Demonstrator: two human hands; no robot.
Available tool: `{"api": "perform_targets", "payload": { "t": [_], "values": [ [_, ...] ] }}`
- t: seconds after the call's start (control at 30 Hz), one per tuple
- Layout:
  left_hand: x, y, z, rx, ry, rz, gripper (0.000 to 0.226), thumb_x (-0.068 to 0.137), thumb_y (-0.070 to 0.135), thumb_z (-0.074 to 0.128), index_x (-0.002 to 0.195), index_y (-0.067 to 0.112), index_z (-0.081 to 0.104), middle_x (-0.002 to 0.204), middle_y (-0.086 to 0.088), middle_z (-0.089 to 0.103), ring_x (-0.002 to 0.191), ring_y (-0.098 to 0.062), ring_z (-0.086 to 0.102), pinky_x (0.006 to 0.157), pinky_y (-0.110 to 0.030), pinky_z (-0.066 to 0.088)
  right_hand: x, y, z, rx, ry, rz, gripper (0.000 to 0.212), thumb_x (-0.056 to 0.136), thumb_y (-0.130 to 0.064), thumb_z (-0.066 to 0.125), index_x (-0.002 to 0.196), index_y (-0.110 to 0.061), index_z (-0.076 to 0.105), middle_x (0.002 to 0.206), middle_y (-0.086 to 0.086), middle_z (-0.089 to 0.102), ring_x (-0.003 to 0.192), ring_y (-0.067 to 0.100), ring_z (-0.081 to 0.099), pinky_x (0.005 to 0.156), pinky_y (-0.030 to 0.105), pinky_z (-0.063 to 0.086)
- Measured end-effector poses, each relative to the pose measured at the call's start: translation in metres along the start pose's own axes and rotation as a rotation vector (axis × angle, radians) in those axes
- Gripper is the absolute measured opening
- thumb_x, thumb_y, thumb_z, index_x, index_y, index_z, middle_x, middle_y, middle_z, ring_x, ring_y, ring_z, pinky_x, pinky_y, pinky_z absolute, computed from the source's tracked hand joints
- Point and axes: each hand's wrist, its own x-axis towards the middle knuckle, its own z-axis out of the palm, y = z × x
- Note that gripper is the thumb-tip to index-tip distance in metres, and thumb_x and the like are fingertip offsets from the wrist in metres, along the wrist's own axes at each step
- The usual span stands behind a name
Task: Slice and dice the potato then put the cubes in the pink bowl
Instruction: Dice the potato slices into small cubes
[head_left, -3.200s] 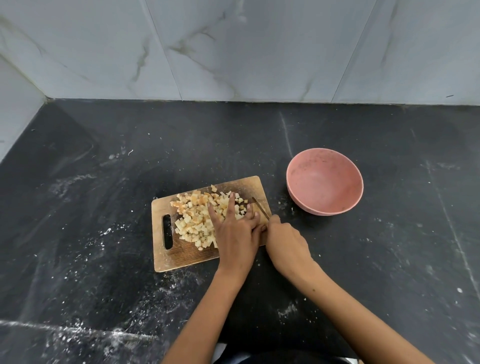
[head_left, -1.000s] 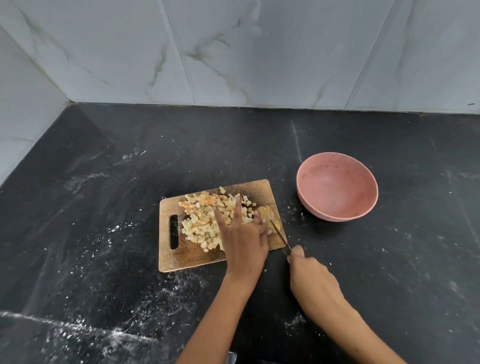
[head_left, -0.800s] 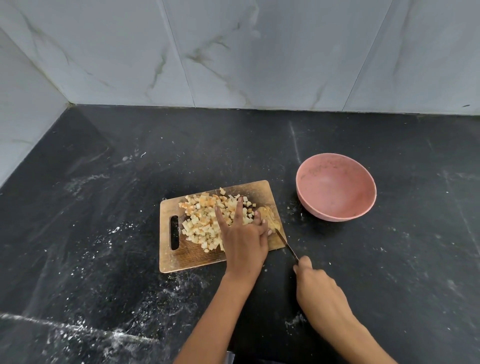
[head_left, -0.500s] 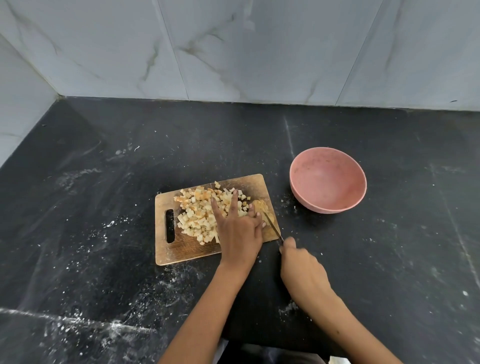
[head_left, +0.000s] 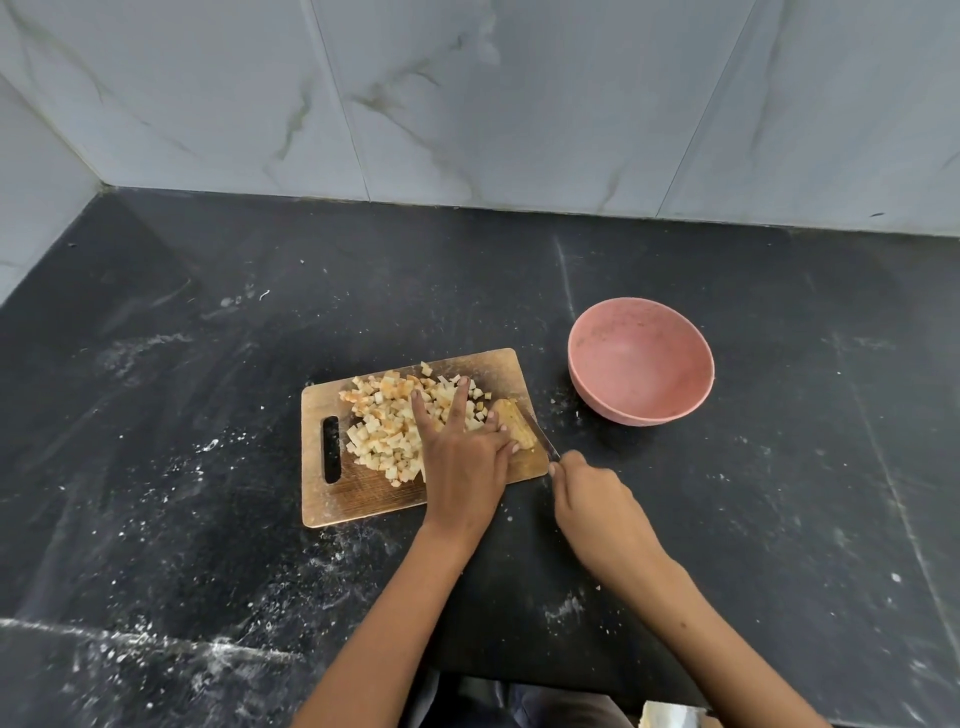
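One head view only. Wooden cutting board (head_left: 363, 499) flat on black countertop (head_left: 208, 545), roughly mid-surface, handle slot toward the left edge. Heap of potato cubes (head_left: 387, 426) across the board's centre and far half. Uncut potato piece (head_left: 514, 430) at the board's right edge, close to the near right corner.

Left hand (head_left: 465, 457) palm-down on the board, index and middle fingers straight and spread over the cubes, the other fingertips bent against the left side of the potato piece, steadying it. Piece thus just right of that hand, touching its fingertips.

Right hand (head_left: 592, 504) off the board, over bare countertop just past the board's near right corner, fingers curled round a knife handle hidden inside the fist. Knife (head_left: 540, 439) blade slanting up and left from the fist, lying along the right side of the potato piece; depth of cut impossible to tell.

Pink bowl (head_left: 641, 361) upright on the countertop beyond the board's far right corner, apart from both hands, no cubes visible inside.

White specks scattered over the countertop's near left area. Grey marble wall tiles (head_left: 467, 104) along the far edge.
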Motion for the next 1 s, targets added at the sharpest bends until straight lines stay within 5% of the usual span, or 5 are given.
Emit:
{"api": "perform_targets", "payload": {
  "t": [0.37, 0.57, 1.0],
  "values": [
    [0.002, -0.001, 0.001, -0.042, 0.002, -0.008, 0.008, 0.071, 0.017, 0.083, 0.075, 0.021, 0.078, 0.089, -0.005, 0.075, 0.119, -0.032, 0.059, 0.114, -0.051, -0.001, 0.025, -0.023, 0.016, -0.111, -0.061, 0.052, 0.026, 0.1, -0.01, 0.029, 0.123, -0.006, 0.04, 0.118, 0.02, 0.058, 0.107, 0.037, 0.058, 0.075, 0.038, 0.041],
    [0.005, 0.002, -0.002, -0.036, 0.03, -0.027, 0.012, 0.065, 0.015, 0.087, 0.07, 0.021, 0.078, 0.093, -0.018, 0.073, 0.114, -0.034, 0.062, 0.113, -0.047, 0.0, 0.024, -0.019, 0.021, -0.166, -0.096, 0.054, 0.035, 0.097, -0.005, 0.033, 0.133, -0.006, 0.035, 0.119, 0.018, 0.058, 0.107, 0.035, 0.059, 0.075, 0.037, 0.043],
    [-0.003, -0.011, 0.006, -0.106, -0.022, -0.038, 0.006, 0.079, 0.025, 0.078, 0.085, 0.024, 0.077, 0.098, 0.004, 0.074, 0.129, -0.029, 0.05, 0.114, -0.057, 0.002, 0.01, -0.008, 0.006, -0.117, -0.057, 0.028, 0.01, 0.104, -0.021, 0.029, 0.099, -0.014, 0.036, 0.101, 0.014, 0.062, 0.091, 0.032, 0.061, 0.068, 0.037, 0.043]
  ]
}}
